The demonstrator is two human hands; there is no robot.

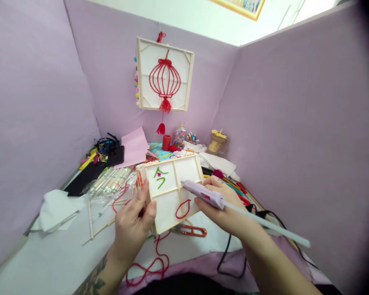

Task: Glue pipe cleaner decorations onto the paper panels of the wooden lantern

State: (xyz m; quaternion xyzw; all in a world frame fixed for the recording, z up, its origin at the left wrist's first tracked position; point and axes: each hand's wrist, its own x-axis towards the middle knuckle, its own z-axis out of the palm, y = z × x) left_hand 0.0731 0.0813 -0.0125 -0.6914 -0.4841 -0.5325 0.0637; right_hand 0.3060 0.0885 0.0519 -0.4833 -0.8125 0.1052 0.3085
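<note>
My left hand (132, 213) grips the left side of a wooden-framed paper lantern (163, 207), tilted above the table. Its white face is split into panes by thin sticks. Green strands (160, 178) form marks in the upper left pane, and a red yarn loop (183, 209) lies in the lower right one. My right hand (217, 205) is closed round a lilac glue gun (206, 194) with a long glue stick (264, 223) out of its back. The gun's nozzle points at the frame's middle crossing; whether it touches, I cannot tell.
Orange thread snips (193, 231) and red yarn (147, 268) lie below the lantern. A finished-looking lantern (165, 76) hangs ahead. Bagged wooden sticks (113, 180) are at left, with white paper (60, 209). A drink cup (217, 141) stands back right. A black cord (229, 272) hangs near the front.
</note>
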